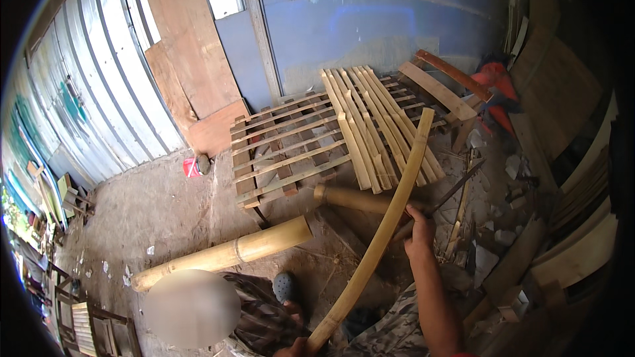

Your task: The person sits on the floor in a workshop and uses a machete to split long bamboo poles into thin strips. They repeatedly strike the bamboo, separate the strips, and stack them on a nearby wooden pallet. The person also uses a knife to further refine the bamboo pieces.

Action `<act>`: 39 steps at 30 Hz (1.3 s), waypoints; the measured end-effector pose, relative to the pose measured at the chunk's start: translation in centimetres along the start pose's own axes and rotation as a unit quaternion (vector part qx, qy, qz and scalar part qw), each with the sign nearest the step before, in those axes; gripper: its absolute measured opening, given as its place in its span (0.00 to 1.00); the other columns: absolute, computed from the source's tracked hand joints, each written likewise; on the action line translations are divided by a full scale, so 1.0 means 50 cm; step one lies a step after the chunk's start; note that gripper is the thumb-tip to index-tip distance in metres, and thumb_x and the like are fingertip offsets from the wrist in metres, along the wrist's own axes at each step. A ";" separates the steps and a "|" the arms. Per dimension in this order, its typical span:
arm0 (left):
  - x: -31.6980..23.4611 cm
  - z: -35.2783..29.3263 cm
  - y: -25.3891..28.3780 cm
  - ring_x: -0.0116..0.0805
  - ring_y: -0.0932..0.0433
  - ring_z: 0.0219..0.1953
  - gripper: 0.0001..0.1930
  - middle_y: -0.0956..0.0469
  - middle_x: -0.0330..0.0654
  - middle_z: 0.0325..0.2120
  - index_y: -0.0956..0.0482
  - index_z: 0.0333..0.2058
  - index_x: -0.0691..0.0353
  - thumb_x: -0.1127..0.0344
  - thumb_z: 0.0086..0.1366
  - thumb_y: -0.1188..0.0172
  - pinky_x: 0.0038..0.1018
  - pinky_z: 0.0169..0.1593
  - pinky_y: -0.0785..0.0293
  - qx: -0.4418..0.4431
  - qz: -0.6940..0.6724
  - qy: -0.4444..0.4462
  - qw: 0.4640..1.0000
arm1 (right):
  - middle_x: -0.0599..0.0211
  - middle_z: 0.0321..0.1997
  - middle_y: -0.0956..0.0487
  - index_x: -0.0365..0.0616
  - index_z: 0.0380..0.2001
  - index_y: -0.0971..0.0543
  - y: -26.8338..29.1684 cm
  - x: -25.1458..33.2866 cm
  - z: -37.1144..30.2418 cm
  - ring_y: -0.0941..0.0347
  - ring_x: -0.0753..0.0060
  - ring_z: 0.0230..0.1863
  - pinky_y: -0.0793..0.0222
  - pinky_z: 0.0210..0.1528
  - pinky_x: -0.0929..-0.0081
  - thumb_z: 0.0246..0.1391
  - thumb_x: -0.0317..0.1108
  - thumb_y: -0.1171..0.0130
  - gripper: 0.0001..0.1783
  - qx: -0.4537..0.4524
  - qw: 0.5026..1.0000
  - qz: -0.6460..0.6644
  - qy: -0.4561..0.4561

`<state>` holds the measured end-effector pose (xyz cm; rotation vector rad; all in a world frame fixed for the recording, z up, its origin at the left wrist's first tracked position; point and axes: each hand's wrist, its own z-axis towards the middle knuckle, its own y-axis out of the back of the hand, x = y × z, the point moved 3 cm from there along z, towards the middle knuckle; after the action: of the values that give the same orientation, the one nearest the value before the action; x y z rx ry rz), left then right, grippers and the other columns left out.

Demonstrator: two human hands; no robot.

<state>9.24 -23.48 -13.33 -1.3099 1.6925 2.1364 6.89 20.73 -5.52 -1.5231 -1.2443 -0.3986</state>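
My left hand grips the lower end of a long curved split bamboo strip, at the bottom edge of the view. The strip rises up and to the right, and its tip lies over a stack of split bamboo strips. My right hand is closed on the handle of a long dark blade, right beside the strip's middle. The blade points up and right, away from the strip.
A slatted wooden frame lies on the dirt floor under the stack. A thick round bamboo pole and a shorter one lie nearby. Another person sits close at lower left. Plywood boards lean on the wall. Offcuts litter the right side.
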 end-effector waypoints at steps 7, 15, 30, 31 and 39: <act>-0.040 0.216 0.152 0.56 0.17 0.33 0.25 0.18 0.55 0.27 0.28 0.50 0.58 0.51 0.58 0.36 0.43 0.36 0.21 0.012 -0.068 0.196 0.978 | 0.63 0.33 0.20 0.38 0.38 0.22 -0.008 -0.003 -0.010 0.21 0.66 0.36 0.23 0.40 0.66 0.58 0.30 0.41 0.08 0.058 0.995 -0.005 -0.084; -0.006 0.554 0.283 0.52 0.18 0.36 0.33 0.19 0.57 0.32 0.25 0.47 0.73 0.46 0.56 0.32 0.41 0.42 0.24 -0.122 -0.021 0.150 0.981 | 0.65 0.34 0.19 0.42 0.36 0.22 0.015 0.000 -0.039 0.20 0.67 0.35 0.22 0.37 0.66 0.58 0.32 0.40 0.07 0.112 0.982 -0.078 -0.128; 0.330 0.741 0.152 0.52 0.18 0.45 0.37 0.20 0.61 0.42 0.27 0.52 0.76 0.50 0.53 0.28 0.39 0.49 0.23 -0.197 -0.065 0.217 0.954 | 0.61 0.32 0.18 0.37 0.36 0.22 0.095 0.038 -0.048 0.20 0.65 0.32 0.23 0.30 0.65 0.57 0.34 0.39 0.10 0.119 0.960 -0.245 -0.070; 0.343 0.743 0.140 0.51 0.18 0.44 0.36 0.19 0.60 0.42 0.26 0.51 0.76 0.51 0.54 0.29 0.38 0.49 0.23 -0.172 -0.114 0.233 0.950 | 0.61 0.32 0.18 0.38 0.36 0.22 0.099 0.040 -0.049 0.20 0.66 0.32 0.23 0.30 0.66 0.57 0.34 0.38 0.10 0.112 0.961 -0.243 -0.072; 0.345 0.669 0.027 0.37 0.18 0.29 0.28 0.18 0.47 0.32 0.23 0.45 0.72 0.47 0.65 0.38 0.33 0.33 0.22 -0.109 -0.427 0.337 0.832 | 0.62 0.31 0.18 0.38 0.35 0.22 0.106 0.031 -0.053 0.20 0.66 0.30 0.23 0.29 0.68 0.57 0.34 0.38 0.10 0.110 0.959 -0.249 -0.082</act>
<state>-20.41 -2.80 -23.94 -2.4687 0.6551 1.3972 12.94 19.86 -6.05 -1.0579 -1.7480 -0.4468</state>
